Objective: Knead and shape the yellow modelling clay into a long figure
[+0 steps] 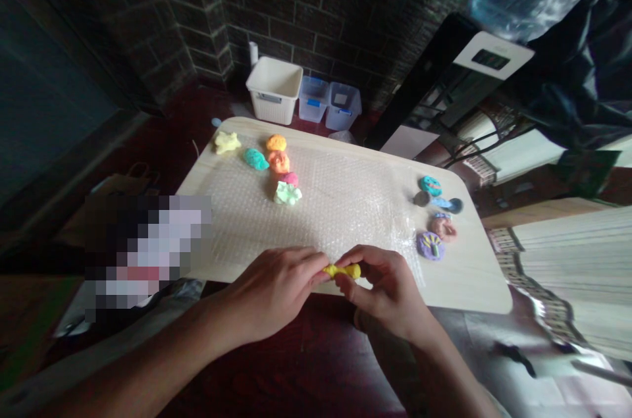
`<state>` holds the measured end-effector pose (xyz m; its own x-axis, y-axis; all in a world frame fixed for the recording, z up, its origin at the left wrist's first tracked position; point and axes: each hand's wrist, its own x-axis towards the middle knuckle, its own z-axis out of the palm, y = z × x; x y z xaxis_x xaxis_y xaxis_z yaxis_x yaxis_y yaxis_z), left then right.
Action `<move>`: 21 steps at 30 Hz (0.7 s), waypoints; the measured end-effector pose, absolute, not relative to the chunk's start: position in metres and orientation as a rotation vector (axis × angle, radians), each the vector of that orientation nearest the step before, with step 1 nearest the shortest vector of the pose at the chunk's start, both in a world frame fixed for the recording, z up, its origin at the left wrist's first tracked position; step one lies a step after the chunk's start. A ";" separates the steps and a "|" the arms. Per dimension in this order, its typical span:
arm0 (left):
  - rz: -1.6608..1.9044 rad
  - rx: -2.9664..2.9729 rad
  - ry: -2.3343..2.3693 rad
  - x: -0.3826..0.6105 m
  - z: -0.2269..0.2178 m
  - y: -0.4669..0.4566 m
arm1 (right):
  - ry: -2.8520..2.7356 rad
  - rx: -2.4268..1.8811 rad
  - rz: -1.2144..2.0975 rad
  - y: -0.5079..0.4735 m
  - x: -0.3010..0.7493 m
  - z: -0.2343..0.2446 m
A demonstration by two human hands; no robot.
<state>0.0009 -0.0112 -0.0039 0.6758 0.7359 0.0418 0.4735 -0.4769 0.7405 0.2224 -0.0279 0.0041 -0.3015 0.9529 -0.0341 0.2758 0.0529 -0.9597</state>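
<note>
Clay piece that I hold: bright yellow. Counter: pale wood grain, under clear bubble wrap with a dotted pattern. Far side: pale yellow lump, teal lump, orange lump, mint-green lump. Right-side disc — purple, bearing a yellow-green branching motif.

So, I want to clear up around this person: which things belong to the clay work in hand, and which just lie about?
In hand: yellow clay piece, pinched between left hand and right hand; bubble wrap sheet on the table.
Lying about: coloured clay lumps far left, clay figures right, white bin, clear boxes behind.
</note>
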 end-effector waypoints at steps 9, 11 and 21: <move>0.434 1.706 0.870 0.000 0.008 -0.004 | -1.425 -1.183 1.519 -0.031 0.223 0.007; 0.431 1.721 0.885 0.001 0.007 -0.003 | -1.421 -1.186 1.521 -0.032 0.220 0.008; 0.431 1.772 0.929 -0.002 0.012 -0.005 | -1.593 -1.222 1.315 -0.035 0.221 0.008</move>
<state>-0.0022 -0.0052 0.0119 0.6347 0.7604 -0.1376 0.3859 -0.1576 0.9090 0.2206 -0.0347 0.0079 -0.2870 0.9573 -0.0360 0.2169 0.0284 -0.9758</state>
